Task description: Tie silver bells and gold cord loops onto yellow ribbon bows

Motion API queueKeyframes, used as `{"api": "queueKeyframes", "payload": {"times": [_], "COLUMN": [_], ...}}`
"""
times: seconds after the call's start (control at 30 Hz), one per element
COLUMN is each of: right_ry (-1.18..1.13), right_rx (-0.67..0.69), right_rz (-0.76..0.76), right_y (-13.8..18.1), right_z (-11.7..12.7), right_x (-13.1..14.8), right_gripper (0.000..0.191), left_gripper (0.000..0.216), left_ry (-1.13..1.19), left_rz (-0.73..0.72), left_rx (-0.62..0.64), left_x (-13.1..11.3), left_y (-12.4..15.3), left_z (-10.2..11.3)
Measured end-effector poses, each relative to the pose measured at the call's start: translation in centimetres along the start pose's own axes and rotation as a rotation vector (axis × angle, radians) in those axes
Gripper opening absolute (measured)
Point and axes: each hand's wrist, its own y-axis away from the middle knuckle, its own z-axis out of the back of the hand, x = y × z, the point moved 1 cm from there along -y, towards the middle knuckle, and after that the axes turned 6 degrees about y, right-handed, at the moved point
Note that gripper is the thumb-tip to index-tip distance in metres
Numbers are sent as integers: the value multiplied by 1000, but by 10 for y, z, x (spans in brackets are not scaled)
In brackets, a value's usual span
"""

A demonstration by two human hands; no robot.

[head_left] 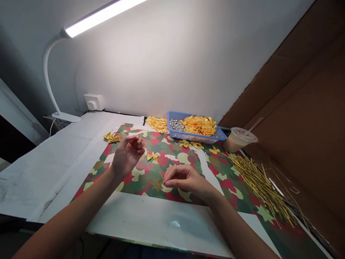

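My left hand (128, 154) is raised over the patterned sheet, its fingers curled inward and closed. A short bit of a thin gold strand (142, 143) shows at its fingertips. Lower and to the right, my right hand (185, 178) pinches thumb against forefinger, with a fine gold tip (162, 177) sticking out. Whether both ends belong to one strand I cannot tell. Between and beyond the hands, a yellow ribbon bow (152, 157) lies on the sheet. More bows (184, 143) lie in front of the blue basket.
The blue basket (196, 137) holds yellow bows and silver beads (177, 125). Yellow pieces (156, 124) are heaped left of it. Gold strands (258, 187) lie at right, near a lidded drink cup (238, 140). A bow cluster (112, 137) sits left; a lamp (66, 117) stands behind.
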Motion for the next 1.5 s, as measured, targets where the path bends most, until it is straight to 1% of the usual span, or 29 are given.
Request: {"api": "queueKeyframes", "payload": {"times": [0.07,0.17,0.2,0.27,0.33,0.43,0.5,0.57,0.7,0.83,0.93,1.0,1.1,1.13,1.3,1.43,1.5], "right_ry": [11,-38,-84,-202,-312,-389,-409,-434,-514,-633,-723,-780,-819,-815,-784,-729,-710], "right_rx": [8,-50,-85,-159,-244,-385,-444,-459,-494,-513,-526,-548,-576,-578,-594,-604,-604], "right_rz": [38,85,111,185,260,308,312,307,284,268,271,263,264,271,290,295,281], "right_y": [0,0,1,1,1,1,0,-1,-3,-3,-4,-5,-6,-6,-6,-5,-5], "right_z": [1,5,7,13,20,28,31,32,34,35,36,37,39,39,39,40,41], "right_x": [0,0,0,1,3,4,4,4,3,4,5,5,4,3,2,1,0], "right_gripper": [8,9,11,18,25,28,22,18,28,32,36,38,35,34,28,24,25], "left_gripper": [17,18,17,17,17,15,15,14,8,7,8,18,46,49,32,35,32], "left_ry": [-165,-370,-452,-814,-1140,-1305,-1362,-1407,-1440,-1416,-1384,-1362,-1356,-1366,-1428,-1437,-1448], "left_rz": [-48,-99,-123,-227,-258,-259,-255,-247,-250,-251,-213,-165,-87,-63,56,129,123], "left_rx": [7,16,20,48,94,116,133,150,166,200,231,255,276,279,316,352,355], "left_x": [2,8,11,15,19,22,24,26,28,27,27,26,23,21,8,1,3], "left_y": [-1,-2,-2,0,0,-2,-6,-10,-16,-17,-16,-15,-15,-15,-15,-13,-13], "left_z": [0,3,4,8,12,20,27,33,39,39,38,37,37,37,35,32,32]}}
